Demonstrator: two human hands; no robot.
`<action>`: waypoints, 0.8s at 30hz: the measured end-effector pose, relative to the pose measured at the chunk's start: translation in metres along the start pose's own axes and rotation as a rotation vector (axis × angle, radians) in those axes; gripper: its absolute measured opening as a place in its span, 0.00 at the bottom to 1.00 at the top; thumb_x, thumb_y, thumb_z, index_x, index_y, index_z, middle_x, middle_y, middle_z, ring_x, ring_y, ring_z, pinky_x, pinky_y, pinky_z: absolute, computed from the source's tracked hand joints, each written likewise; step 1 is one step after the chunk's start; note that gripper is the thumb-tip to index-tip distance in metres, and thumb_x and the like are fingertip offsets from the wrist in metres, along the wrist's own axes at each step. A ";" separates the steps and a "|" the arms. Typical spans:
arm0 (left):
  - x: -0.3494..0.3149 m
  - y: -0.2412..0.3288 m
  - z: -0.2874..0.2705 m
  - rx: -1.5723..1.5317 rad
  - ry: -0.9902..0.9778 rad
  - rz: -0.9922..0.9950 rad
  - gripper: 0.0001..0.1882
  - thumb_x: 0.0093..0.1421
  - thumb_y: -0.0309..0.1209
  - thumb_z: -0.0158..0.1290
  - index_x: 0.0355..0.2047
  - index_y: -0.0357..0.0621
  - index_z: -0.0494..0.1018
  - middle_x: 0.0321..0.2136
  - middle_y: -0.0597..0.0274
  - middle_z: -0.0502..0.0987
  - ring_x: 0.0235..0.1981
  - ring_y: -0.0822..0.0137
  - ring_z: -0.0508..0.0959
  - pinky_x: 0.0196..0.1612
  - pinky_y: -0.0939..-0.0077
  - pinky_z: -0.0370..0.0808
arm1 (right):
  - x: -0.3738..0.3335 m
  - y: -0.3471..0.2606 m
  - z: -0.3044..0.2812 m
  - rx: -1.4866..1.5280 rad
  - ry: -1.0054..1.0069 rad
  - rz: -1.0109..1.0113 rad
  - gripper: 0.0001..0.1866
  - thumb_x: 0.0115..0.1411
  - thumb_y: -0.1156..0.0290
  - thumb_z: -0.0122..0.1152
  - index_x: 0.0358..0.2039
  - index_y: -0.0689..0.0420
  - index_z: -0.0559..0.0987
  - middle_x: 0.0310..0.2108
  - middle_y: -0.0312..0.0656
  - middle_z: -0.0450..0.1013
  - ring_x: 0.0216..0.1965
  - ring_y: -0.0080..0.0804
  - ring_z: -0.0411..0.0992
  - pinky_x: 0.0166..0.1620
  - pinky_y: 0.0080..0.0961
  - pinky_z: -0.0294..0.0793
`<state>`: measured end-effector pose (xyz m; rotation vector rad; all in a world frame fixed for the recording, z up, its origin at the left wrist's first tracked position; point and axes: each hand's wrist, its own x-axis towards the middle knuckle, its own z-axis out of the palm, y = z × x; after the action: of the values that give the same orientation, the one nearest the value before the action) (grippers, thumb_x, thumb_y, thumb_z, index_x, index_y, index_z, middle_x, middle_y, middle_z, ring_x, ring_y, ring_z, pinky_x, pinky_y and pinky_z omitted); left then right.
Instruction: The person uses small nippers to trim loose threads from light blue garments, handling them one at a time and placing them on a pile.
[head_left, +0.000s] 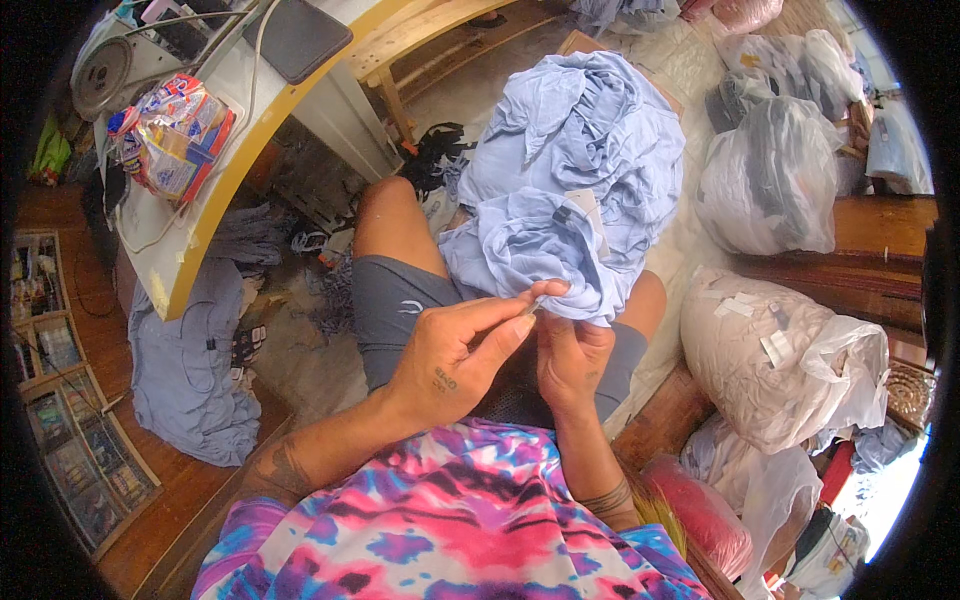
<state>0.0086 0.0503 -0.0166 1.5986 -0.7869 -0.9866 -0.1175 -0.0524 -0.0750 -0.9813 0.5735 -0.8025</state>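
In the head view, the left hand [440, 358] has its thumb and forefinger brought together at the tips, pinching a thin, pale object [533, 307] too small to identify. The right hand [568, 365] is beside it, thumb and fingers closed in a pinch on the near edge of a light blue garment [545, 245]; its fingertips are partly hidden by fabric. Whether the left fingertips also touch the cloth, I cannot tell.

The garment lies bunched between the person's knees, a white tag [588, 222] on its right part. It adjoins a larger light blue heap [585, 130] that covers most of a brown board [662, 86], whose edge shows at the heap's far right.

To the left, a white table [262, 112] with a yellow edge carries a printed plastic package [175, 135], inward from that edge, and a dark pad [298, 38] close against it. More blue cloth [190, 365] lies below the table's near corner.
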 end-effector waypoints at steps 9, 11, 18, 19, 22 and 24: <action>0.002 -0.009 0.001 -0.150 0.113 0.047 0.08 0.68 0.28 0.56 0.43 0.35 0.78 0.30 0.67 0.79 0.30 0.83 0.72 0.33 0.86 0.68 | -0.001 0.001 -0.009 0.071 0.048 0.133 0.14 0.69 0.71 0.62 0.53 0.63 0.79 0.40 0.42 0.79 0.38 0.28 0.77 0.42 0.26 0.78; 0.011 -0.006 0.002 -0.172 0.101 0.040 0.07 0.67 0.27 0.58 0.43 0.36 0.78 0.29 0.70 0.78 0.29 0.85 0.70 0.32 0.88 0.66 | -0.003 0.001 -0.009 0.076 0.029 0.160 0.14 0.69 0.70 0.62 0.53 0.62 0.79 0.38 0.41 0.79 0.36 0.27 0.76 0.41 0.26 0.77; 0.026 -0.019 0.011 -0.280 -0.007 0.007 0.08 0.67 0.26 0.58 0.43 0.34 0.78 0.28 0.71 0.79 0.28 0.85 0.70 0.31 0.88 0.67 | -0.006 -0.002 -0.011 0.101 0.060 0.215 0.15 0.70 0.69 0.61 0.53 0.62 0.79 0.36 0.41 0.78 0.35 0.26 0.75 0.40 0.25 0.77; 0.026 -0.020 0.013 -0.283 -0.010 0.011 0.08 0.67 0.27 0.58 0.44 0.34 0.78 0.29 0.71 0.79 0.28 0.85 0.71 0.31 0.87 0.68 | -0.006 -0.002 -0.013 0.122 0.055 0.221 0.14 0.70 0.69 0.61 0.53 0.62 0.79 0.37 0.41 0.79 0.35 0.26 0.76 0.41 0.25 0.77; 0.025 -0.020 0.010 -0.205 -0.010 0.039 0.10 0.68 0.27 0.57 0.45 0.33 0.79 0.29 0.70 0.80 0.29 0.84 0.72 0.32 0.86 0.70 | -0.005 0.000 -0.016 0.162 0.044 0.233 0.14 0.70 0.70 0.61 0.53 0.62 0.79 0.37 0.41 0.79 0.35 0.26 0.76 0.41 0.25 0.77; 0.024 -0.024 0.011 -0.175 -0.002 0.070 0.10 0.68 0.27 0.57 0.46 0.33 0.79 0.29 0.70 0.80 0.29 0.84 0.72 0.32 0.85 0.71 | -0.005 0.000 -0.017 0.161 0.039 0.232 0.14 0.70 0.70 0.61 0.53 0.63 0.79 0.38 0.41 0.79 0.35 0.26 0.76 0.41 0.25 0.77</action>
<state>0.0098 0.0301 -0.0466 1.4111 -0.7324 -0.9789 -0.1329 -0.0570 -0.0823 -0.7378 0.6335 -0.6503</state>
